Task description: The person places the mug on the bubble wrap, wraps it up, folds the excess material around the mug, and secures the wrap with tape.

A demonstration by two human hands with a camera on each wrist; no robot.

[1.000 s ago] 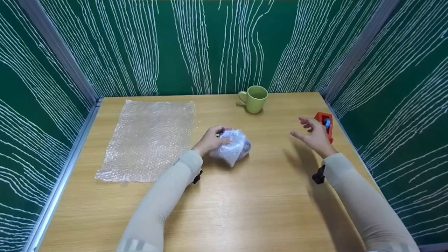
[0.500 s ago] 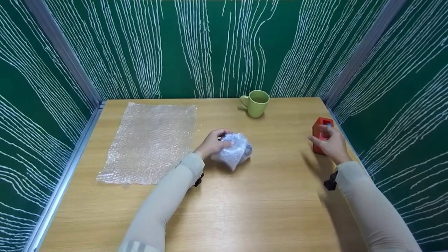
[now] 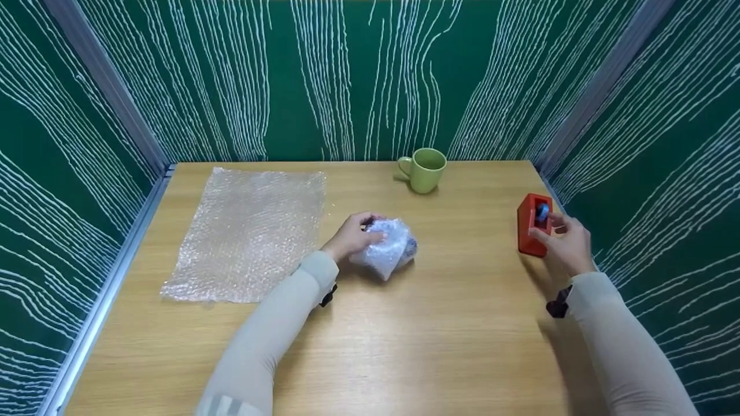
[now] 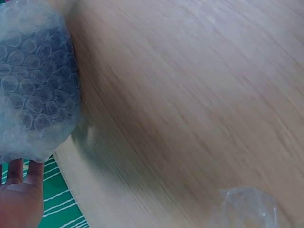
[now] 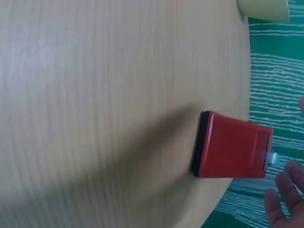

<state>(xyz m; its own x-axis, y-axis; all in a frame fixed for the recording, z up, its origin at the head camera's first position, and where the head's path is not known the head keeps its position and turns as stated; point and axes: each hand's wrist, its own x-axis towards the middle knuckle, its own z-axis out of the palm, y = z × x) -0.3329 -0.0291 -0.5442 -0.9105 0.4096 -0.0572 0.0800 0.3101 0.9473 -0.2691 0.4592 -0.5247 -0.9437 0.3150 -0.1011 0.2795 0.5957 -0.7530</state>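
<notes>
One bubble-wrapped bundle (image 3: 386,248) sits in the left hand's (image 3: 351,236) grip; the right hand (image 3: 563,238) holds one red tape dispenser (image 3: 532,224) (one mug (image 3: 426,169), one bubble sheet (image 3: 250,232) nearby).

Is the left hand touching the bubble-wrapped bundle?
Touching. The head view shows the left hand with its fingers curled over the top of the bubble-wrapped bundle, which sits on the table; no gap shows between them.

A smooth wood-grain table (image 3: 439,323), clear bubble wrap (image 3: 248,231), a glossy red plastic dispenser (image 3: 531,224), a matt green mug (image 3: 426,169).
</notes>
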